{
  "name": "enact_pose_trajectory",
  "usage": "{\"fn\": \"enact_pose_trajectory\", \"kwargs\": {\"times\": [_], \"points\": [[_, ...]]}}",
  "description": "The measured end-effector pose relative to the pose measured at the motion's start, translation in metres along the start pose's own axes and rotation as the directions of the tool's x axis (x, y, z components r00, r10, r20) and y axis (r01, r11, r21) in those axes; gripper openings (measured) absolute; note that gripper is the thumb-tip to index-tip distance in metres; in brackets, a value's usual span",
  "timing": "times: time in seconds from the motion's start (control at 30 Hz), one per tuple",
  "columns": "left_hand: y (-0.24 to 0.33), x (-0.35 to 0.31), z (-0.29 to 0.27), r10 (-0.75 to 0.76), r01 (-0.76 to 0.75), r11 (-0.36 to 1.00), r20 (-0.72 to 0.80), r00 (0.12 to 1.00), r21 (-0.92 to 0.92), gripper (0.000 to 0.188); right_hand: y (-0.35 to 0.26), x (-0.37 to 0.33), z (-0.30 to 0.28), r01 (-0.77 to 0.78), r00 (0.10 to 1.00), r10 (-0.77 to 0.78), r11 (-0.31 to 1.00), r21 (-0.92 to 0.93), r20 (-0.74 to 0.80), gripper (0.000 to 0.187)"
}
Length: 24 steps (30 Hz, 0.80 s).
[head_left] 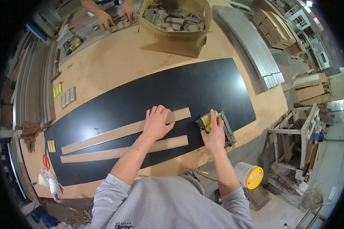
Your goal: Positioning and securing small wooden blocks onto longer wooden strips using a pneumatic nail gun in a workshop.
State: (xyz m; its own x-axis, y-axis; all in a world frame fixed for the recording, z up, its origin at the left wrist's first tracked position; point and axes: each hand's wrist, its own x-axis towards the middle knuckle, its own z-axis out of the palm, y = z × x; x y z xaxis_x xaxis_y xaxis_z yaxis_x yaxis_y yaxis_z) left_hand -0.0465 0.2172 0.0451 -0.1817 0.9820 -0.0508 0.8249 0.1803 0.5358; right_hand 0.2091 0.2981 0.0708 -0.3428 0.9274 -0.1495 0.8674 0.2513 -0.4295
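Note:
My left hand [156,123] lies across the far one of two long wood strips [103,135], its fingers over the far edge and its thumb on the near side. The near strip [162,144] lies apart from it, below my left wrist. Both strips have a tan face and pale edges, and rest on a large black panel [179,84]. At the panel's right part, my right hand [215,135] is closed around a yellow and black nail gun [205,121] with a long grey magazine. The palm side of its grip is hidden.
A cardboard box [172,42] of small wood pieces stands at the table's far side. Beyond it are another person's hands [105,21] and a second nail gun [72,44]. Grey boards [252,45] lie at the right. Red-handled scissors [46,162] lie left; a white bucket [242,171] stands below.

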Motion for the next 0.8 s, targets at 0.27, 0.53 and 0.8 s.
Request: {"fn": "enact_pose_trajectory", "kwargs": {"times": [0.27,0.53,0.8], "points": [[0.002,-0.002,-0.006,0.014,-0.014,0.999,-0.015,1.000,-0.034,0.048,0.000,0.019,-0.015,-0.101,0.994,0.101,0.995,-0.009,-0.045,0.097],[-0.032,-0.103,-0.041,0.047,-0.042,0.999,-0.196,0.979,0.028,0.052,-0.008,-0.014,-0.015,0.113,0.980,-0.106,0.993,0.032,-0.166,0.075],[-0.093,-0.207,-0.068,-0.075,0.107,0.981,-0.192,0.979,0.164,0.057,-0.025,-0.052,0.030,0.315,0.941,-0.330,0.934,0.170,0.070,0.060]]}}
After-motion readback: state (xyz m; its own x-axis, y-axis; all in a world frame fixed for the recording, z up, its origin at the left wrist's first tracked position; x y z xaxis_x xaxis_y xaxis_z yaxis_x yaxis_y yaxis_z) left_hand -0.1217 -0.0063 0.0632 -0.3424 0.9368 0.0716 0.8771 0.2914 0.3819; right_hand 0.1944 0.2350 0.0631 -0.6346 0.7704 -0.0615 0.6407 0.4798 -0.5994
